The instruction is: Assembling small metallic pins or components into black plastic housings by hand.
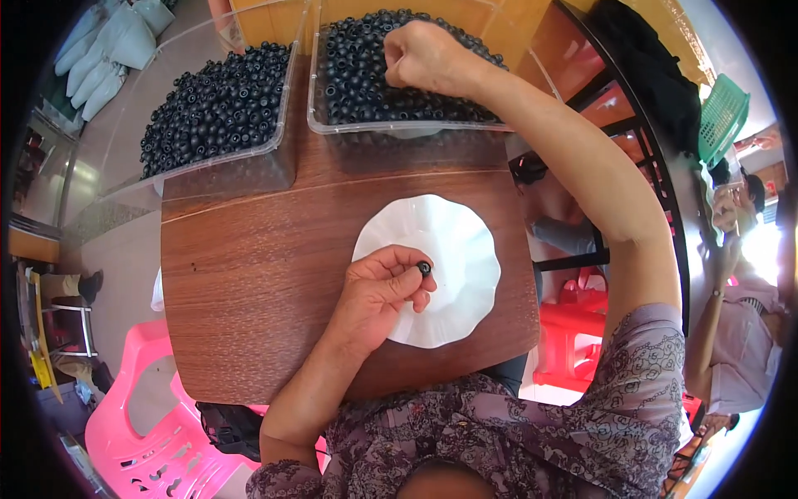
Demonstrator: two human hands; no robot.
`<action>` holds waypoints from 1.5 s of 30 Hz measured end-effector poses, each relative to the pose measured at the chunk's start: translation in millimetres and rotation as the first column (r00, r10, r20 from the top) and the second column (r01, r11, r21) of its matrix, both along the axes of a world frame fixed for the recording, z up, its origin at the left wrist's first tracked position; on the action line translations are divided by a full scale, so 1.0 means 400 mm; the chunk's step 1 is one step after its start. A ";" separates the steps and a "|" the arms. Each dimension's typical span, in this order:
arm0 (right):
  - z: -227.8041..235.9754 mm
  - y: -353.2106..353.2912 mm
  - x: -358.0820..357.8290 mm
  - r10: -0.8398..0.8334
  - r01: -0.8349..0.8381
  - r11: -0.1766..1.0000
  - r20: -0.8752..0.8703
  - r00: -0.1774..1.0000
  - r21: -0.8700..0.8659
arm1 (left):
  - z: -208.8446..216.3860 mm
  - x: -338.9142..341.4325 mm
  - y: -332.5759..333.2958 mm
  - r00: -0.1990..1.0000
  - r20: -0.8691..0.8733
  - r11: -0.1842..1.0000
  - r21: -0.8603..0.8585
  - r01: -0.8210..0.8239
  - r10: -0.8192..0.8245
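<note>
My left hand (384, 293) is closed in a pinch over the left part of a white plate (465, 274) with a scalloped rim. Thumb and fingertips hold one small, round, blue-black blueberry (425, 269). Up at the far right bin (416, 127), my right hand (428, 60) is closed with its fingers curled, above a heap of blueberries (357, 91). Whatever it may hold is hidden. To the left stands a second clear plastic bin (224, 165), also heaped with blueberries (220, 108). Nothing shows on the visible surface of the plate.
Both bins stand at the far side of a brown wooden table (241, 283). A pink plastic chair (125, 416) is at the near left, red stools (573, 333) at the right. Another person (740, 341) sits at the far right beside a green basket (723, 116). White sacks (125, 37) lie far left.
</note>
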State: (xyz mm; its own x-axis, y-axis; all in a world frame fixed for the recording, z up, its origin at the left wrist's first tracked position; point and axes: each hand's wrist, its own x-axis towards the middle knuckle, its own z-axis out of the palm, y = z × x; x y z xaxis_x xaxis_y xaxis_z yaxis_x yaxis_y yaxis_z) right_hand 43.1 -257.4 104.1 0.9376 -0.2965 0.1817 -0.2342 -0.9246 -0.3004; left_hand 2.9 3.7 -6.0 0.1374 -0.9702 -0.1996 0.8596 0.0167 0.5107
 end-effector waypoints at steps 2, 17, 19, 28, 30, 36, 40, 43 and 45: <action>0.022 -0.002 -0.047 0.020 -0.027 0.993 0.060 0.998 0.111 | 0.002 -0.002 -0.004 1.000 -0.005 1.000 0.013 -0.001 0.001; -0.071 0.324 -0.481 -0.288 -0.045 0.570 0.251 0.924 0.821 | 0.022 -0.043 -0.004 1.000 0.023 0.998 -0.069 0.006 -0.004; -0.084 0.347 -0.501 -0.308 -0.031 0.506 0.214 0.927 0.862 | 0.028 -0.052 0.007 1.000 0.012 0.999 -0.048 -0.011 0.012; -0.099 0.406 -0.515 -0.362 -0.015 0.458 0.202 0.910 0.889 | 0.035 -0.091 0.043 0.997 0.065 0.999 -0.029 -0.035 0.037; -0.100 0.412 -0.516 -0.364 -0.049 0.429 0.223 0.904 0.902 | 0.034 -0.097 0.047 0.994 0.093 0.998 -0.024 -0.052 0.054; -0.089 0.416 -0.523 -0.317 0.007 0.529 0.191 0.929 0.848 | 0.033 -0.103 0.049 0.990 0.102 0.995 -0.028 -0.091 0.093; -0.088 0.422 -0.522 -0.325 0.030 0.536 0.174 0.930 0.844 | 0.038 -0.109 0.050 0.981 0.151 0.993 -0.017 -0.121 0.122; -0.083 0.429 -0.519 -0.329 0.064 0.526 0.134 0.935 0.848 | 0.040 -0.113 0.051 0.966 0.203 0.987 -0.012 -0.159 0.158; -0.087 0.432 -0.519 -0.322 0.038 0.538 0.163 0.932 0.842 | 0.044 -0.116 0.050 0.955 0.246 0.985 -0.001 -0.172 0.167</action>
